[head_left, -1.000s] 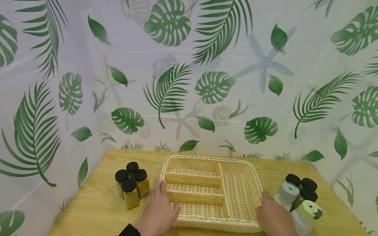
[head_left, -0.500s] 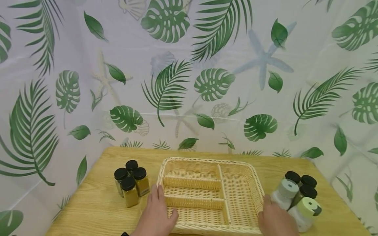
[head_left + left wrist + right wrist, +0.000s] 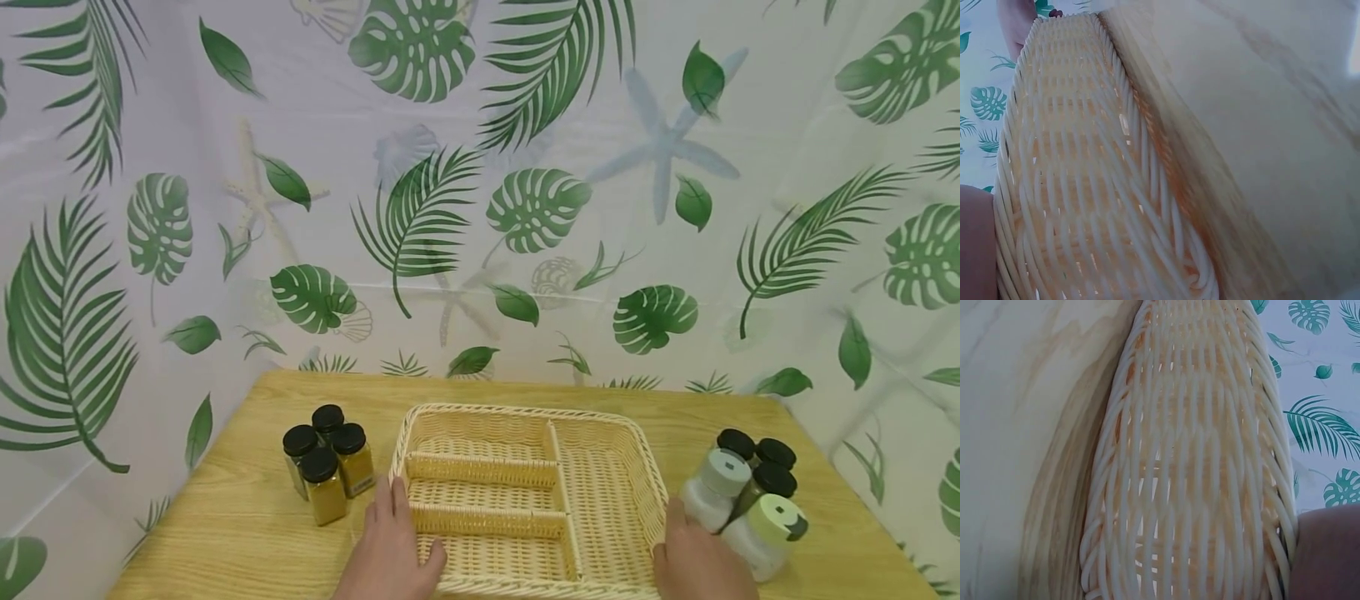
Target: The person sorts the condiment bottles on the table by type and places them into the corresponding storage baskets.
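The left hand [image 3: 390, 546] grips the left rim of a divided wicker basket [image 3: 607, 508], the right hand [image 3: 703, 557] its right rim. The basket is midway across the wooden table [image 3: 225, 533], between four black-lidded jars [image 3: 327, 500] and white bottles [image 3: 707, 503]; whether its base fully touches the wood is hard to tell.

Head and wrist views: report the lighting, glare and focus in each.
Head view: fairly even light, the basket's weave and the black-lidded jars readable, the leaf-print backdrop tinted violet at upper left. Left wrist view: dim and soft, with a bright white patch at the right edge. Right wrist view: also dim and soft, a dark shadow along the basket's base.
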The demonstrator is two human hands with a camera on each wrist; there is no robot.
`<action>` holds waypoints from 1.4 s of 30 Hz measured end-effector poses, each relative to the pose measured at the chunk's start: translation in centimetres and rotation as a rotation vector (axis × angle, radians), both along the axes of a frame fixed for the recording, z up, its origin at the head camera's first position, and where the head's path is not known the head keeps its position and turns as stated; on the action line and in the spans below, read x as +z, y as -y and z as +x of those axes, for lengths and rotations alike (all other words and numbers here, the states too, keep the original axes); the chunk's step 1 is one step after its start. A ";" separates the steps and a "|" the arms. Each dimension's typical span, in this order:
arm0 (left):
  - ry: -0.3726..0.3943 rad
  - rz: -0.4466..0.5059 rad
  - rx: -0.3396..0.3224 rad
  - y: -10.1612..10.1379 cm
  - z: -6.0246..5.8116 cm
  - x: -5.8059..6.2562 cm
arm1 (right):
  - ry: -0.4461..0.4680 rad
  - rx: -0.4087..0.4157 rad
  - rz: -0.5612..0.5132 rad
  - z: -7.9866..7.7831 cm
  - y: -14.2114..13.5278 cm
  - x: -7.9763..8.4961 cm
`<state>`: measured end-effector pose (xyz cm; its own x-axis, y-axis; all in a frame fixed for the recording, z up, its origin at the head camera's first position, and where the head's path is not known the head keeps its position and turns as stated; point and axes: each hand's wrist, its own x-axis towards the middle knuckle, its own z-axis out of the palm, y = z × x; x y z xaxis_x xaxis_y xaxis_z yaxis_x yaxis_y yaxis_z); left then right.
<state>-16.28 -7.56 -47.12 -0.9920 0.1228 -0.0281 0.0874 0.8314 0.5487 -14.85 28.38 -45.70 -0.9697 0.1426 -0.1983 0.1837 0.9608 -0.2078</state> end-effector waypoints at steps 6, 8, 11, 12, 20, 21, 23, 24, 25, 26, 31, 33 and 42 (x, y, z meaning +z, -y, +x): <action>0.004 -0.033 0.008 0.3 0.1 0.4 | 0.016 0.001 -0.032 0.3 0.0 0.3; -0.011 -0.049 0.011 0.6 0.2 0.5 | 0.017 0.010 -0.033 0.4 0.1 0.5; -0.035 -0.053 0.006 0.8 0.2 0.4 | 0.018 0.024 -0.003 0.3 0.1 0.9; -0.041 -0.043 0.003 0.9 0.3 0.3 | 0.018 0.025 0.009 0.3 0.1 1.1; -0.003 0.099 -0.017 1.2 -0.3 -0.3 | -0.096 0.043 0.079 0.1 -1.0 3.7; 0.013 0.116 -0.016 1.3 -0.4 -0.3 | -0.107 0.035 0.080 0.0 -1.1 4.2; 0.046 0.144 -0.012 1.6 -0.8 -0.2 | -0.155 0.028 0.080 -0.2 -1.5 5.2; 0.057 0.154 -0.008 1.7 -1.0 -0.1 | -0.184 0.030 0.076 -0.3 -1.7 5.7; 0.069 0.164 -0.002 1.7 -1.2 0.0 | -0.214 0.033 0.082 -0.4 -2.0 6.2; 0.078 0.171 0.004 1.8 -1.4 0.1 | -0.253 0.040 0.084 -0.5 -2.3 6.6; 0.120 0.192 0.033 1.9 -1.8 0.3 | -0.391 0.091 0.125 -1.7 -4.2 8.2; 0.123 0.198 0.036 1.9 -1.9 0.3 | -0.379 0.095 0.118 -2.6 -5.2 8.6; 0.172 0.175 0.029 1.7 -2.2 0.2 | -0.272 0.088 0.151 -5.6 -9.1 9.4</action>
